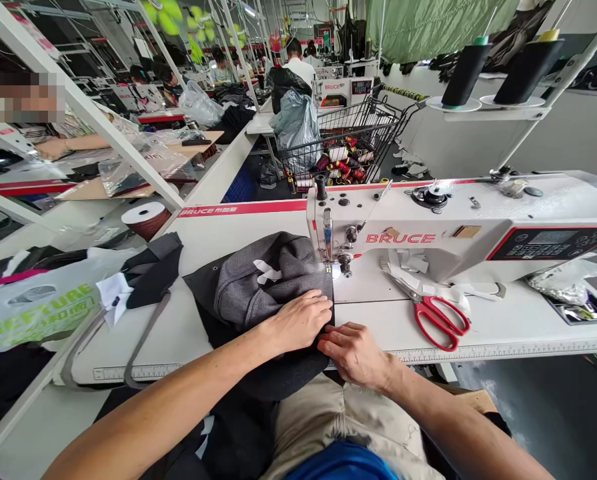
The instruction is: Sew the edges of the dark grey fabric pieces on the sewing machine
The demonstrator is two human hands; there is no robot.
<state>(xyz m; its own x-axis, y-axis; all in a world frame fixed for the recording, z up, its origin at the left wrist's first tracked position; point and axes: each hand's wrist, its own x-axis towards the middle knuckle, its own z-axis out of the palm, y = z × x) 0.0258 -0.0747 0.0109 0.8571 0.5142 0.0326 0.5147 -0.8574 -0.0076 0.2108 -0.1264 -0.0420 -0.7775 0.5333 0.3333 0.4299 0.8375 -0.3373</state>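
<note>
Sewing floor, rows of machines, other people working behind. White table [361, 323] up front w/ BRUCE sewing machine [458, 233] on its R side.

Dark cloth [253, 300] = bunched grey + black layers, on table L of the needle area [329, 263]; its R edge runs to just under/beside the needle, front part droops over table edge toward lap.

L hand [301, 321] on the cloth nr its R edge: fingers bent, close tog., pressed down; can't tell if thumb grips beneath. R hand [355, 353] nearer table edge: fingers drawn in to thumb, looks like a pinch on the cloth edge, tips partly hidden.

Risks (my read):
- L fingers nearest needle; if machine runs while they ride fwd w/ cloth, poss. prick.
- Drooping weight cd drag the edge skew if R pinch slackens; seam wd wander.
- Bunched grey layer cd fold under & get caught, esp. as it sits close to needle.
- White strip [267, 272] atop bundle, maybe loose; cd slide in.
- Red-handled scissors [441, 323], blades among white scraps [413, 263], R of needle: a R-arm sweep cd knock them.
- Grey strap [148, 340] over table edge nr L forearm; snag poss.
</note>
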